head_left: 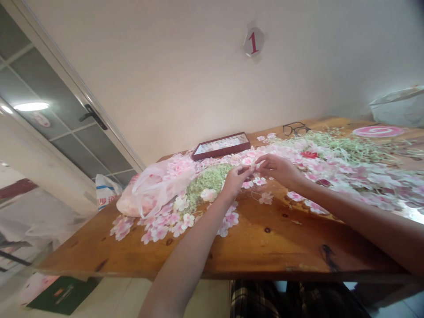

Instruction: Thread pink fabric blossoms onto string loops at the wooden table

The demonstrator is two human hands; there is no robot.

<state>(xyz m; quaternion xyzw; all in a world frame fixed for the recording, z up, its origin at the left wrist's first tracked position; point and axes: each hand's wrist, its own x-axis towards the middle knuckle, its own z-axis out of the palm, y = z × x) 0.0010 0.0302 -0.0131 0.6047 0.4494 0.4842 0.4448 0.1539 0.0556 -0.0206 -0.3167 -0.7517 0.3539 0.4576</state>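
Observation:
My left hand (237, 179) and my right hand (275, 168) meet over the middle of the wooden table. Both have their fingertips pinched on a small pale pink artificial flower (253, 167), whose details are blurred. Just below the fingers lie loose pink-and-white flowers (259, 181). To the left of my left hand is a mound of small light-green pieces (208, 179). Pink and white blossoms (159, 232) are scattered in front of it. A wide heap of petals (357, 176) spreads out beyond and below my right forearm.
A dark red tray (221, 146) of small pale pieces stands against the wall. At left sits a plastic bag (155, 187) of pink flowers. Eyeglasses (296, 129), pale green stems (351, 148) and a pink round piece (378, 131) lie toward the back right. The table's front edge (265, 274) is near me.

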